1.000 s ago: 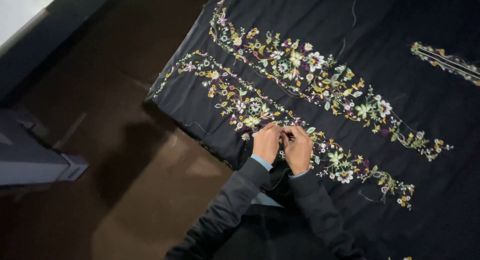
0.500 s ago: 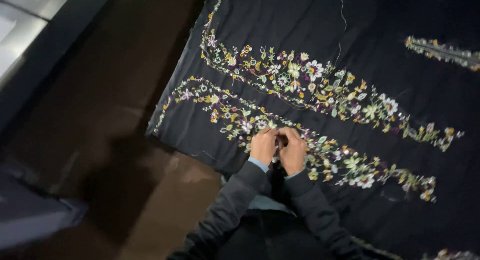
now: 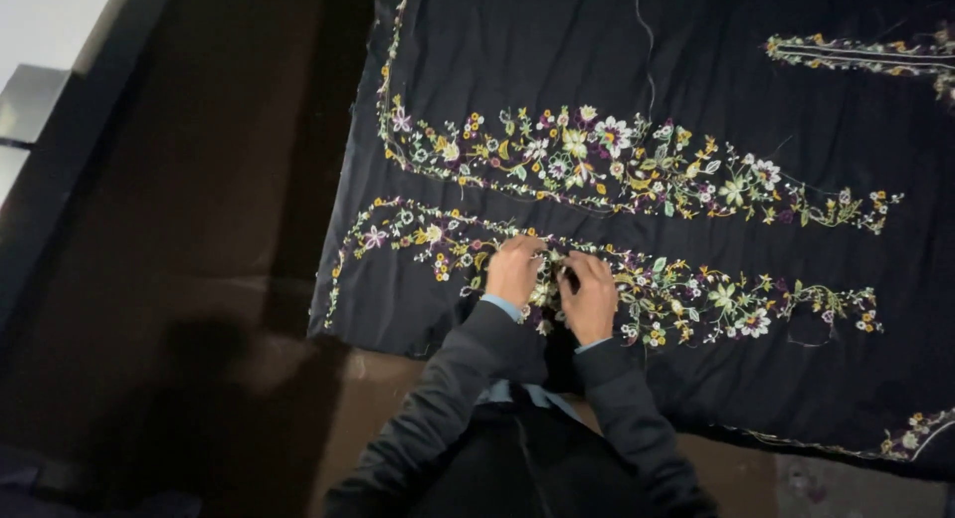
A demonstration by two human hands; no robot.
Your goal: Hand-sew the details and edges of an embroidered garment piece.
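Two hands close in: left hand (image 3: 513,270) and right hand (image 3: 589,297) pinch the floral embroidery (image 3: 637,279) on black fabric (image 3: 557,50), mid-detail work; next likely needs steady fingertips.

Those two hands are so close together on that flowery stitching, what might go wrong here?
The left hand and right hand pinch at the lower embroidered floral band on the black fabric; a tug might snag or loosen the stitches. The dim light probably makes fine threads hard to see. The cloth's near edge lies by the hands, so pulling may drag it off.
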